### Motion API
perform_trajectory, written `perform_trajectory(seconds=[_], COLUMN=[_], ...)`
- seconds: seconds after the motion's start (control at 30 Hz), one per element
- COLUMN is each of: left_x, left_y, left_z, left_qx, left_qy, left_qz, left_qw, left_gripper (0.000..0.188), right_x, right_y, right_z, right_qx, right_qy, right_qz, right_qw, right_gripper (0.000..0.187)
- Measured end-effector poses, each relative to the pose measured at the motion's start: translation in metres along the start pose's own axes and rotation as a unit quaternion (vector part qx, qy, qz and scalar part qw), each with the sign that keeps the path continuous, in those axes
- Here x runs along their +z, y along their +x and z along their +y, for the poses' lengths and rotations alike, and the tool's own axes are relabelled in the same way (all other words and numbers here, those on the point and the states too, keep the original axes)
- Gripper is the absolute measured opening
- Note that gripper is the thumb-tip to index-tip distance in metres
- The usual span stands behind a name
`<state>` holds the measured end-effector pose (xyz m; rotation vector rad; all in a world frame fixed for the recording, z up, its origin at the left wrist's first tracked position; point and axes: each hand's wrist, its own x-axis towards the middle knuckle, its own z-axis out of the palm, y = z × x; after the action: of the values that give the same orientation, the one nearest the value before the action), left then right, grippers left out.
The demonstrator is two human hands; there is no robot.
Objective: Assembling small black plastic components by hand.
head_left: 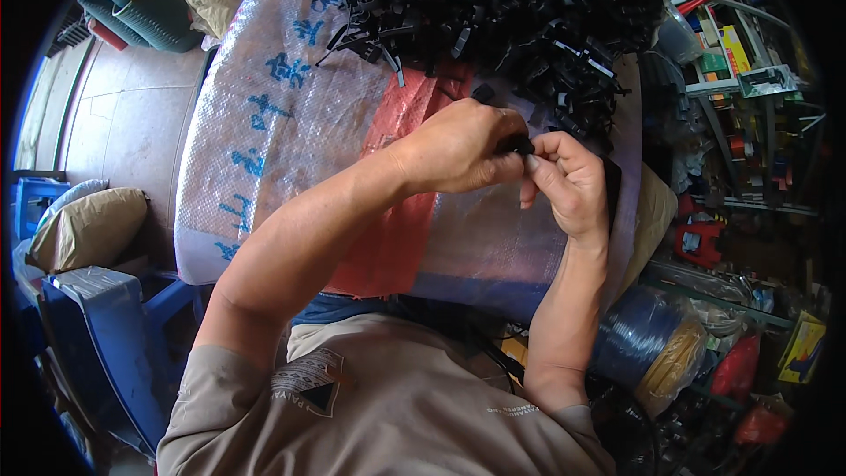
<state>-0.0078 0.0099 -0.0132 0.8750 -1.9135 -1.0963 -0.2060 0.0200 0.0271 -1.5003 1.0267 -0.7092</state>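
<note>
Both my hands meet over the near side of a heap of small black plastic parts point(493, 13). My left hand point(463, 150) is closed, its fingers curled round a small black plastic part point(520, 145). From the right, my right hand point(568, 181) pinches at the same part with thumb and forefinger. Fingers cover most of the part, so its exact shape is hidden. Beneath my hands lies a white woven sack point(291, 150) with blue lettering and a red band point(388, 238) across it.
To the left stand a blue plastic stool point(97, 308) and a stuffed tan sack point(92, 229). Green baskets point(154, 13) sit at the far left. Cluttered shelves point(740, 79) fill the right side, with a plastic-wrapped blue spool point(639, 335) near my right elbow.
</note>
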Motion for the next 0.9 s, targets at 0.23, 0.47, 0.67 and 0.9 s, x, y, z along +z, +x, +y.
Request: perform_trajectory(seconds=[0.23, 0.47, 0.67, 0.9], left_x=[-0.015, -0.052, -0.049, -0.035], left_y=[0.003, 0.004, 0.006, 0.004], left_z=[-0.005, -0.017, -0.017, -0.009], left_qx=[-0.051, -0.114, -0.151, -0.175], left_qy=[-0.236, -0.631, -0.677, -0.508], left_qz=[0.081, 0.144, 0.184, 0.167], left_qw=[0.967, 0.754, 0.697, 0.826], left_gripper=[0.024, 0.031, 0.027, 0.011], right_x=[0.01, 0.014, 0.011, 0.01], right_y=[0.027, 0.068, 0.048, 0.036], right_z=[-0.003, 0.038, 0.044, 0.017], right_qx=[-0.063, -0.215, -0.205, -0.056], right_qy=[0.055, -0.343, -0.215, 0.045], right_qz=[-0.009, 0.037, 0.113, 0.238], right_qw=[0.996, 0.914, 0.948, 0.968], right_gripper=[0.014, 0.036, 0.018, 0.024])
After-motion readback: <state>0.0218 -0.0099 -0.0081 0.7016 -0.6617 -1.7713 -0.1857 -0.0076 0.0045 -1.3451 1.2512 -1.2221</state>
